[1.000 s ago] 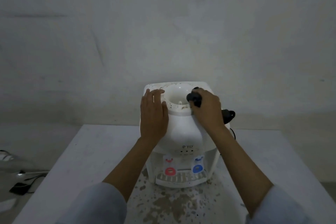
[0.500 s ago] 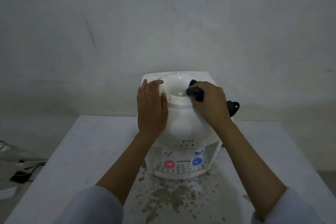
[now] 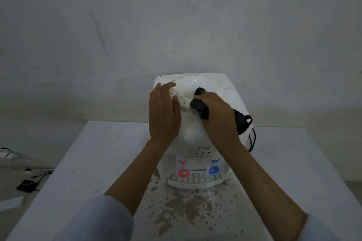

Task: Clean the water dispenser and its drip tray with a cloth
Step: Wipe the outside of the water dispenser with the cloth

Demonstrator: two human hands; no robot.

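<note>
Dispenser [image 3: 197, 135] stands at the centre of the speckled white surface [image 3: 94, 162], its drip tray [image 3: 195, 181] at the 6 o'clock side under the red tap [image 3: 184, 172] and blue tap [image 3: 214, 170]. Left hand [image 3: 163, 115] rests flat on the top at 9 o'clock — fingers straight, together. Right hand [image 3: 218, 117] grips the dark cloth [image 3: 199, 106] at the bowl's rim — fingers curled on it.

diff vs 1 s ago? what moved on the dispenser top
The right hand, gripping the dark cloth, slid from the right of the top well's rim toward its near edge. The left hand stays flat on the water dispenser; the drip tray is untouched.
</note>
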